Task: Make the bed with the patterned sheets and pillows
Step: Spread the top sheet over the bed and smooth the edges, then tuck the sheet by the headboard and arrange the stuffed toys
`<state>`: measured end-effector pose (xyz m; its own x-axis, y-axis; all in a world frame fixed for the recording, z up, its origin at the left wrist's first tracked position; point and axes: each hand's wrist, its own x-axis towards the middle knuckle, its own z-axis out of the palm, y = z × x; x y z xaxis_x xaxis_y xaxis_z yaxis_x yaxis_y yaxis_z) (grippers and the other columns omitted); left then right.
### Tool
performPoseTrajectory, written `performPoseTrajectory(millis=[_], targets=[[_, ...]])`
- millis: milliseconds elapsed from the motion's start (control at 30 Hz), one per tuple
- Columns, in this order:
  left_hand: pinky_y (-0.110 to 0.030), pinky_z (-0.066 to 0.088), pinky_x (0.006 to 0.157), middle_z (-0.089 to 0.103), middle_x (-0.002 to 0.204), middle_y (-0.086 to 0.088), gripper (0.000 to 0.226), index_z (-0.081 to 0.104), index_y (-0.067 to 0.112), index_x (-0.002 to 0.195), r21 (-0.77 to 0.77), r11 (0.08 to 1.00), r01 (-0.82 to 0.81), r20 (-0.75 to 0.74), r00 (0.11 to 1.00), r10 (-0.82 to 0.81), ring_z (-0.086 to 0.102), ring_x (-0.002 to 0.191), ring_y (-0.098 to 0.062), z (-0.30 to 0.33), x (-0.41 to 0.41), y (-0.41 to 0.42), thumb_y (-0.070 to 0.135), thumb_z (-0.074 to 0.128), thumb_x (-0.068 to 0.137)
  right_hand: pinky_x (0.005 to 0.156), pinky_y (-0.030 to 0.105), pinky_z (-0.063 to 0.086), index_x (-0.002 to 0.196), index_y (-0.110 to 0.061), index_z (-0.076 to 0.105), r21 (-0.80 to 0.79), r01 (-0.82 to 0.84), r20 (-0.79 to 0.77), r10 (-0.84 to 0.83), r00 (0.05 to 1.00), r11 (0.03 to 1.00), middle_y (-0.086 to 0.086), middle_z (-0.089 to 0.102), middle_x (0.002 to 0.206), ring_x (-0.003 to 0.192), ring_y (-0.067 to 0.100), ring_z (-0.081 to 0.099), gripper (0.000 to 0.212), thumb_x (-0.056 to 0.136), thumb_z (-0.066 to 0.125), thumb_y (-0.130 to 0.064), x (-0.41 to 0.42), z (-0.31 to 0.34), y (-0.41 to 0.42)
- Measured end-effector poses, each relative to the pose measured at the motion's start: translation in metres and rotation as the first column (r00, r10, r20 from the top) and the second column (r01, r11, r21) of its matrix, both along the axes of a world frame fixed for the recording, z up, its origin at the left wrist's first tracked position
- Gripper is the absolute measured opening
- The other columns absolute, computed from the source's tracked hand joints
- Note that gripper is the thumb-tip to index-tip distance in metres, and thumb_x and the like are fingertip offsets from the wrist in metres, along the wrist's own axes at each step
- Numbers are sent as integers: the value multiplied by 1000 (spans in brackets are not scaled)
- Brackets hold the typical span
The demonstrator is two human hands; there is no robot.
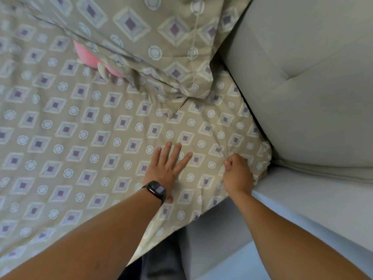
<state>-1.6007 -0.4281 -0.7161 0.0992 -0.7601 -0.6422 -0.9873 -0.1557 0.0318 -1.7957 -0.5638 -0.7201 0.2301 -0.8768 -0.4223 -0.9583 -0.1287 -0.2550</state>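
1. Left of frame: patterned sheet [66, 138] covers the mattress, thin woven cotton, diamonds and rings, mostly smooth
2. Upper left: pink object [86, 57] pokes from under the pillow [153, 35], soft, matching case
3. Lower centre: our left hand [165, 168] lies flat, fingers spread, pressing the sheet; dark watch [156, 189] on the wrist
4. Right of centre: our right hand [238, 174] pinches a gather of sheet at the corner
5. Right: padded grey headboard [302, 98]
6. Risk: a hard tug may drag the corner loose or wrinkle the smoothed part

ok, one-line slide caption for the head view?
Left hand pressing flat on the patterned sheet while the right hand pinches its corner beside the headboard.
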Motion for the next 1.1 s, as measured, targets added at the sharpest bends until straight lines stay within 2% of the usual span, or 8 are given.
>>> performPoseTrajectory(millis=[200, 333, 400, 500, 633, 767, 967, 1100], targets=[[-60, -9, 120, -48, 151, -17, 159, -49, 26, 140, 40, 999, 36, -43, 998, -34, -37, 143, -45, 1, 4, -6, 66, 83, 63, 84, 44, 49, 132, -23, 52, -156, -320, -123, 303, 945, 935, 7, 49, 134, 115, 31, 49, 34, 99, 55, -31, 9, 4, -29], [-44, 5, 126, -32, 163, 1, 120, -29, 38, 153, 96, 995, -16, -340, 939, 48, -13, 155, -28, 35, 37, -4, 48, 72, 88, 91, 42, 45, 138, -20, 46, 40, 17, -207, -9, 978, 999, 9, 45, 143, 122, 33, 50, 38, 100, 44, -23, 57, 42, -55], [-37, 33, 118, -15, 168, 10, 99, -16, 44, 156, 123, 969, -216, -445, 860, 248, 21, 152, -22, 64, 62, -5, 39, 62, 96, 83, 35, 42, 133, -19, 53, 12, 141, 62, -142, 988, 990, 6, 50, 138, 116, 30, 56, 34, 101, 47, -25, 113, 87, -72], [-34, 50, 98, 13, 165, 14, 83, -7, 45, 158, 166, 870, -465, -422, 764, 489, 51, 131, -18, 114, 99, -1, 37, 52, 100, 94, 31, 42, 148, -25, 43, 146, 252, 598, -288, 748, 957, -4, 48, 144, 122, 15, 54, 66, 92, 65, -51, 217, 172, -104], [-35, 42, 111, 24, 165, 6, 74, 4, 45, 159, 138, 723, -677, -383, 637, 669, 43, 141, -20, 204, 158, 2, 38, 50, 102, 114, 44, 38, 160, -18, 18, 460, 117, 610, -409, 679, 880, 3, 37, 160, 144, 27, 40, 117, 73, 78, -68, 338, 282, -138], [-28, 47, 99, 53, 141, 8, 53, 35, 40, 151, 73, 521, -850, -487, 426, 763, 59, 118, -14, 297, 194, 12, 37, 53, 101, 84, 42, 59, 108, -3, 68, 358, 44, 545, -248, 801, 933, 11, 72, 105, 96, 33, 69, 43, 89, 67, -42, 387, 345, -117], [-42, 51, 97, 55, 135, 1, 60, 41, 32, 148, 191, 37, -981, -717, -114, 687, 61, 113, -21, 400, 222, 69, 47, 64, 95, 57, 33, 36, 78, -13, 51, 402, -136, 648, -176, 741, 906, 5, 52, 73, 65, 21, 49, 23, 94, 53, -29, 390, 467, 2], [-46, 38, 113, 26, 157, 0, 115, 11, 33, 160, 50, 10, -999, -793, -33, 608, 31, 145, -23, 435, 217, 126, 48, 86, 74, 65, 34, 44, 86, -15, 61, 503, -201, 690, -250, 680, 841, 5, 61, 79, 74, 23, 59, 19, 79, 60, -33, 385, 502, 85]])
